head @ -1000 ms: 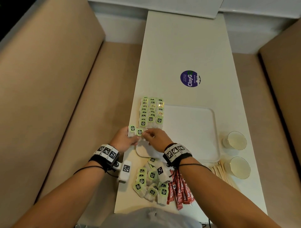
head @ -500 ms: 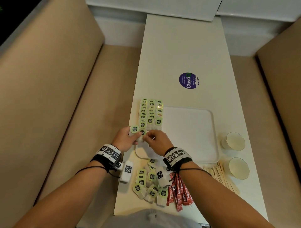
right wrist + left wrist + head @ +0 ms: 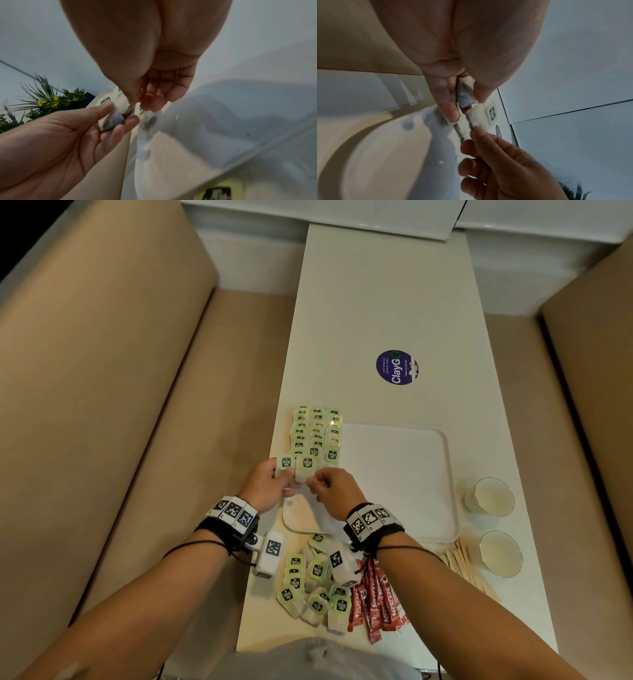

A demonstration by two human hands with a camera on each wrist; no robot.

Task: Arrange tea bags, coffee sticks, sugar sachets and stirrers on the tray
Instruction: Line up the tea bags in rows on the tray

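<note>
Green-labelled tea bags [image 3: 317, 433] lie in three neat rows along the left side of the white tray [image 3: 404, 474]. At the near end of the rows my left hand [image 3: 281, 474] pinches one tea bag [image 3: 285, 463] between thumb and fingers. Close beside it my right hand [image 3: 313, 480] pinches another tea bag [image 3: 306, 469]. In the left wrist view the left hand's bag [image 3: 465, 94] sits above the right hand's bag [image 3: 482, 116]. A loose pile of tea bags [image 3: 308, 587], red coffee sticks [image 3: 373, 604] and wooden stirrers [image 3: 469, 566] lie on the table's near end.
Two paper cups [image 3: 489, 496] [image 3: 496, 553] stand right of the tray. A purple round sticker [image 3: 397, 367] marks the long white table [image 3: 376, 285] further away. Beige benches [image 3: 102, 371] run along both sides. The tray's middle and right side are bare.
Both hands have carried their tea bags a little farther away, up to the near end of the rows. The rest has not moved.
</note>
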